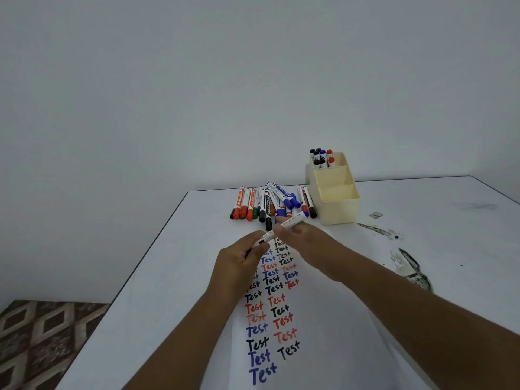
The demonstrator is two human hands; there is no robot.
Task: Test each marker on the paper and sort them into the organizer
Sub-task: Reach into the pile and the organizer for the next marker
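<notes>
2 hands grip 1 marker (277,230) over the paper (309,347), left hand (239,263) on its barrel, right hand (298,235) on its far end, likely uncapping it; next, write.

Soft, even, rather dim light left only faint shadows, while wide-angle distortion bent the worktop (422,198) edges and motion blurred the right hand (298,235).

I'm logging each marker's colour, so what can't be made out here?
- Held marker, head view: its cap or tip is covered by the left hand and right hand, so colour is unknown.
- Paper: upper words hidden by both hands.
- Organizer: marker bodies hidden by its wall.
</notes>
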